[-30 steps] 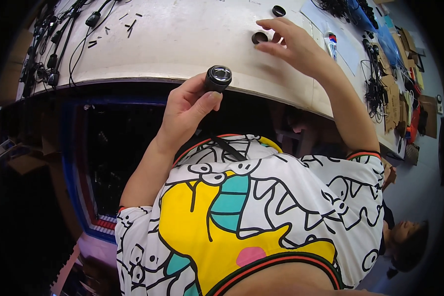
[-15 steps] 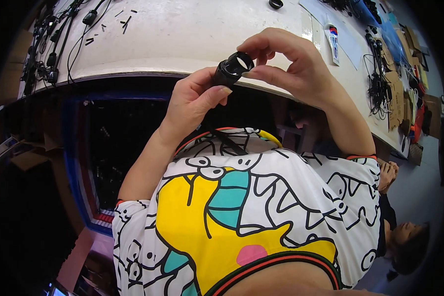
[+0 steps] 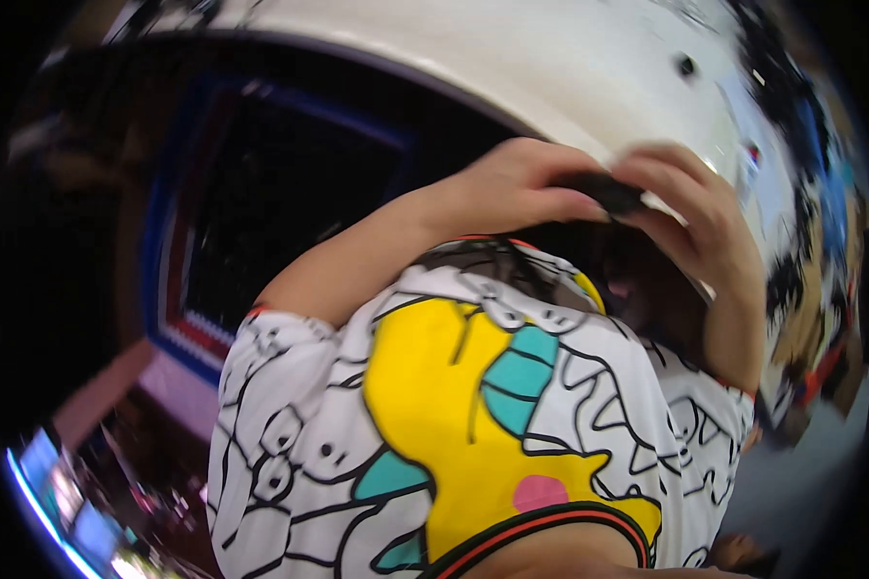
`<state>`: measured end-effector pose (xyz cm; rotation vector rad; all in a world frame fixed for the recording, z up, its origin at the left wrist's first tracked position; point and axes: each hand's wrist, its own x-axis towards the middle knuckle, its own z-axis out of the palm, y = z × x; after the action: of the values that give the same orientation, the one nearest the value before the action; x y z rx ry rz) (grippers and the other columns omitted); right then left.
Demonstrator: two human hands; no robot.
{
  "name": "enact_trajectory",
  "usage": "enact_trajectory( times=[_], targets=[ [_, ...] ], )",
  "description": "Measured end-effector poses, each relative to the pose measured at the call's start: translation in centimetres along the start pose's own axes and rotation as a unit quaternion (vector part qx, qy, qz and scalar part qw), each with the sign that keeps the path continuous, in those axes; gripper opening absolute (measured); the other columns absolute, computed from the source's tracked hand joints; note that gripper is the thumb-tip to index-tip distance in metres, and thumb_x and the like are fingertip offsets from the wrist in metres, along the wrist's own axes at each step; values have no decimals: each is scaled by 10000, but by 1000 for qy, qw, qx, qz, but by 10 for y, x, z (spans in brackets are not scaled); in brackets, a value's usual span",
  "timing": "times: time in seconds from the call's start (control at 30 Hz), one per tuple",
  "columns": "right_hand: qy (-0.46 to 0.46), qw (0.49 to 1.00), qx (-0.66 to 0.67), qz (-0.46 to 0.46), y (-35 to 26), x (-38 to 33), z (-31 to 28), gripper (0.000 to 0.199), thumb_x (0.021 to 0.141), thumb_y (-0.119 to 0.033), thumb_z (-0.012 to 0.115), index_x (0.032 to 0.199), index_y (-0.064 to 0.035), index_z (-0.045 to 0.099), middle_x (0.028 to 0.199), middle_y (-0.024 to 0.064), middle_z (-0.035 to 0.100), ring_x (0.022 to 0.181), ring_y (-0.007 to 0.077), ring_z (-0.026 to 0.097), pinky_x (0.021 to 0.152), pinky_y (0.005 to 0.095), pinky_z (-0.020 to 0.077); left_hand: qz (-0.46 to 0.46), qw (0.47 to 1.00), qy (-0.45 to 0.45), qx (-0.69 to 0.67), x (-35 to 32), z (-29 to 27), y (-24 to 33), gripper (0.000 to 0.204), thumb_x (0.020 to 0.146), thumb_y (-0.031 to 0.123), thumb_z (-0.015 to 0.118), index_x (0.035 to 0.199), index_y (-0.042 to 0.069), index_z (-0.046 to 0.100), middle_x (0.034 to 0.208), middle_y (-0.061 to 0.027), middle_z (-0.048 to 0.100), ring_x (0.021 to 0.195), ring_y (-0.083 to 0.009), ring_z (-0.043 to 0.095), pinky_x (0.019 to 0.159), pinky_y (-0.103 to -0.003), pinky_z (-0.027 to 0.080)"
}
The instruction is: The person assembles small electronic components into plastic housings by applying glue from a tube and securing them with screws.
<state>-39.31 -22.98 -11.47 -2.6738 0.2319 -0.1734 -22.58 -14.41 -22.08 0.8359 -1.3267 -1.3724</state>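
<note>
I see the left hand (image 3: pixel 526 188) and right hand (image 3: pixel 690 207) pinching a black cylinder (image 3: pixel 606 193) between them, near the white table (image 3: pixel 512 58); a blue-edged container (image 3: pixel 155 265) sits left, blurred clutter (image 3: pixel 787 87) right.

Black cylinder (image 3: pixel 610 195) — white, cartoon-patterned shirt (image 3: pixel 483 425)

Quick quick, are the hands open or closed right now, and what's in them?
Left hand: closed, holding a black piece.
Right hand: closed on the other end of that black piece, though it's blurred.
</note>
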Motion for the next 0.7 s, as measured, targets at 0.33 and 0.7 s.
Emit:
enact_trajectory(
  times=[0.33, 0.7],
  targets=[
    [15, 988, 6, 151, -14, 1, 18, 344, 693, -83, 648, 1010, 10, 551, 933, 145, 581, 773, 255, 571, 695, 289, 448, 52, 998, -9, -42, -13, -3, -13, 253, 782, 174, 602, 957, -8, 575, 780, -76, 594, 722, -94, 516, 663, -239, 419],
    [7, 996, -72, -46, -9, 14, 11, 384, 630, -108, 682, 993, -37, 576, 917, 99, 603, 753, 262, 574, 656, 305, 458, 40, 999, -12, -35, -14, -10, -17, 265, 767, 185, 613, 970, 18, 586, 805, -68, 596, 745, -101, 527, 688, -246, 426]
  ],
)
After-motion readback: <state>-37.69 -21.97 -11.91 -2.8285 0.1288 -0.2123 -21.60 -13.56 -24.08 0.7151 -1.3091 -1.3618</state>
